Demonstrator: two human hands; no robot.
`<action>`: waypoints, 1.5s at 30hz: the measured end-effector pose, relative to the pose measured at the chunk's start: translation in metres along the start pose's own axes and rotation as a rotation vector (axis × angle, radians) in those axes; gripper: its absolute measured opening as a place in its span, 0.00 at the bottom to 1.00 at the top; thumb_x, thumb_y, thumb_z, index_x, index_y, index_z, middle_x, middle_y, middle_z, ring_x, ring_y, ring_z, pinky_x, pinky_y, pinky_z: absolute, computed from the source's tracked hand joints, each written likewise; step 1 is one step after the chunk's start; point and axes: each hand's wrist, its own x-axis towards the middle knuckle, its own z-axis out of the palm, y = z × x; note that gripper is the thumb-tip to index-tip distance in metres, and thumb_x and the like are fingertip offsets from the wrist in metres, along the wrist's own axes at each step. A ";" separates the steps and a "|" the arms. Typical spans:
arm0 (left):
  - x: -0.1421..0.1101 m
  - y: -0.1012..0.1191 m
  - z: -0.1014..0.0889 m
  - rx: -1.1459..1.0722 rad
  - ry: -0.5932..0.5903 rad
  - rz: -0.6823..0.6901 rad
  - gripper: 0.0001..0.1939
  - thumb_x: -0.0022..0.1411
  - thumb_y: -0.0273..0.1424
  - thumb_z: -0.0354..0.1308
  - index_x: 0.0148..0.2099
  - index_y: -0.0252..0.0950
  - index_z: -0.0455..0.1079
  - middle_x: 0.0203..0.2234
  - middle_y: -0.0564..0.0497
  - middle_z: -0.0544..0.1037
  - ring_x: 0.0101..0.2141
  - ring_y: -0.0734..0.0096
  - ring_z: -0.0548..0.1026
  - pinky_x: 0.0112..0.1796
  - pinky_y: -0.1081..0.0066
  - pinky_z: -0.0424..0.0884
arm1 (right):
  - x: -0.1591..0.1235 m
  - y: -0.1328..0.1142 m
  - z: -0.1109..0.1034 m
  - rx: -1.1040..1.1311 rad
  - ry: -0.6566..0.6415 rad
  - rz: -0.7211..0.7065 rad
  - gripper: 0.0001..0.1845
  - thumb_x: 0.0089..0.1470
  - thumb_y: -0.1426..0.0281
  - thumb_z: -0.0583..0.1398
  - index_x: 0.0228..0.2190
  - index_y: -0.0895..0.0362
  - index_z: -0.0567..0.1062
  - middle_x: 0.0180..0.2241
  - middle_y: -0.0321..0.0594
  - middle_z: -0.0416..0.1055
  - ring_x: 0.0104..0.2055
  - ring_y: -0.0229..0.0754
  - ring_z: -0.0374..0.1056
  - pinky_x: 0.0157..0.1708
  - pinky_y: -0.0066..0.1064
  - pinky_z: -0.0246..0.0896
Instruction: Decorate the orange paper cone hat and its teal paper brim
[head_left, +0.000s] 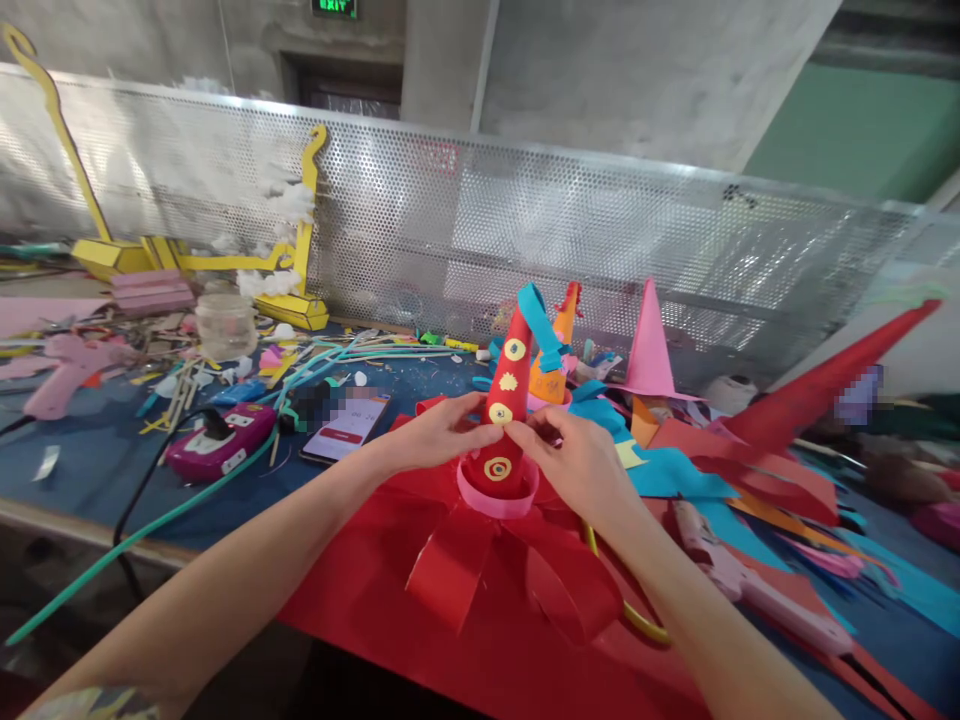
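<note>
A red paper cone hat (510, 375) stands upright in front of me, with yellow cut-out shapes, some like eyes, down its front. From its tip hangs a curled blue paper strip (538, 318). A pink paper band (496, 504) rings its base, and wide red paper loops (450, 560) spread out below. My left hand (439, 432) grips the cone's left side, thumb on the front near a yellow shape. On the right side, my right hand (581, 455) has its thumb on the cone, fingers bent and partly hidden. Red sheet material (420, 655) lies underneath.
Left stand a purple power socket (225, 440), a phone (345, 430), a pink glue gun (64, 375) and a clear jar (225, 325). Another pink glue gun (757, 580) lies right, among blue paper strips. Behind are an orange cone (551, 375) and a pink cone hat (649, 350).
</note>
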 end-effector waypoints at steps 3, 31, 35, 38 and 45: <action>0.000 0.002 0.000 0.036 0.028 -0.011 0.13 0.67 0.41 0.54 0.42 0.36 0.69 0.43 0.46 0.77 0.44 0.59 0.75 0.46 0.58 0.72 | 0.003 0.000 0.002 0.017 0.016 0.004 0.19 0.55 0.54 0.57 0.22 0.54 0.67 0.22 0.38 0.69 0.24 0.41 0.63 0.26 0.33 0.53; 0.007 -0.010 0.005 -0.182 -0.104 0.030 0.16 0.62 0.38 0.62 0.50 0.36 0.69 0.46 0.45 0.77 0.45 0.61 0.76 0.46 0.58 0.73 | 0.032 -0.017 0.021 0.971 0.418 0.029 0.13 0.48 0.60 0.67 0.32 0.52 0.72 0.33 0.35 0.74 0.37 0.43 0.71 0.45 0.41 0.68; 0.006 -0.011 0.007 -0.174 -0.122 0.041 0.17 0.64 0.37 0.61 0.53 0.38 0.68 0.49 0.44 0.75 0.47 0.60 0.75 0.48 0.57 0.73 | 0.029 -0.019 0.022 1.084 0.439 0.074 0.11 0.44 0.61 0.68 0.28 0.52 0.73 0.32 0.36 0.76 0.37 0.44 0.72 0.43 0.42 0.69; 0.006 -0.010 0.008 -0.157 -0.112 0.044 0.17 0.64 0.37 0.60 0.53 0.37 0.68 0.49 0.44 0.75 0.48 0.60 0.74 0.48 0.58 0.72 | 0.029 -0.020 0.019 1.127 0.441 0.099 0.11 0.43 0.60 0.66 0.26 0.51 0.72 0.30 0.36 0.75 0.35 0.45 0.71 0.38 0.42 0.70; 0.005 -0.008 0.009 -0.162 -0.110 0.019 0.18 0.64 0.37 0.61 0.54 0.36 0.67 0.51 0.43 0.74 0.50 0.57 0.74 0.50 0.55 0.71 | 0.030 -0.010 0.017 1.032 0.416 0.124 0.12 0.47 0.59 0.66 0.24 0.53 0.72 0.26 0.34 0.71 0.30 0.41 0.66 0.33 0.37 0.64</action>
